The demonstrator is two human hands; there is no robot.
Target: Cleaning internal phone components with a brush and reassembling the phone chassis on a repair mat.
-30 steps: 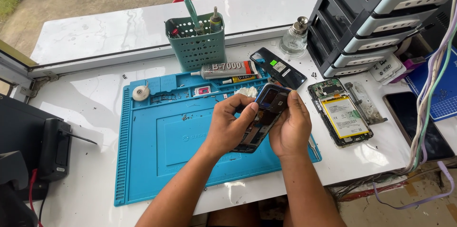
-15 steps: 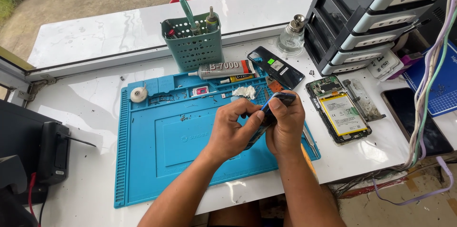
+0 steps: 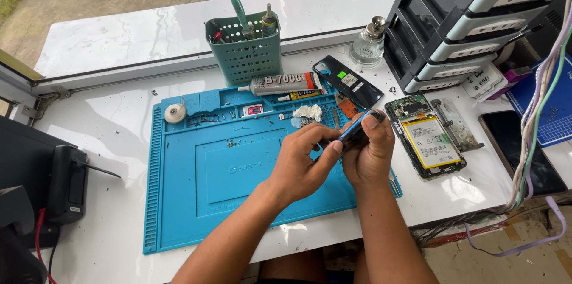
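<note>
Phone (image 3: 356, 133) now turned edge-on from lying flat a second ago, held above the mat's (image 3: 179, 200) right edge. Right hand (image 3: 370, 154) clasps it tight; left hand (image 3: 304, 162) pinches its blue rim. Prying too hard risks cracking it, or dropping it on the open phone (image 3: 430, 141) beside

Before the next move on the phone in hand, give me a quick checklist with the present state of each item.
1. Phone held by both hands: ok, left hand and right hand both grip it, edge-on above the mat.
2. Blue mat under the hands: ok.
3. Glue tube within reach: ok, lying at the mat's far edge.
4. Opened phone with its battery showing, apart from the hands: ok, to the right on the table.
5. Tool in the hands: cannot tell.
</note>
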